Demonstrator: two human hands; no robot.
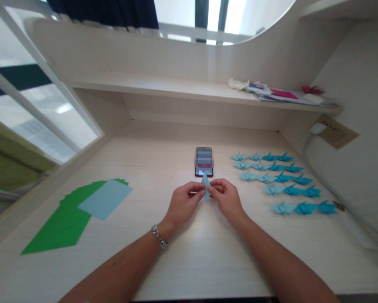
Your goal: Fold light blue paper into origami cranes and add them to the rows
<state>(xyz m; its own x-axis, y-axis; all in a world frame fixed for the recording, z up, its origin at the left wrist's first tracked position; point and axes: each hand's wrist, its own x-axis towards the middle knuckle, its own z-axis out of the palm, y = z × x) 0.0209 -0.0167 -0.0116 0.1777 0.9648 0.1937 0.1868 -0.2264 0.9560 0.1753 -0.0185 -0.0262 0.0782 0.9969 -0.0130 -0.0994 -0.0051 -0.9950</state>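
Between my two hands is a small piece of folded pale blue paper (205, 182), its narrow tip pointing away from me. My left hand (185, 202) pinches its left edge with thumb and forefinger, and a chain bracelet circles that wrist. On the opposite edge, the thumb and fingers of my right hand (227, 197) are closed. Fingertips cover part of the paper's middle. Just beyond the tip lies a phone (204, 162), its screen lit and blurred out. To the right, folded paper cranes (281, 177) in pale to deeper blue stand in several rows.
Green paper sheets (59, 223) lie fanned out at the left, a light blue sheet (108, 198) on top. A shelf (176, 89) with papers (283, 93) runs along the back. At the right wall, a white plug (318, 128) sits in a socket, its cable trailing down.
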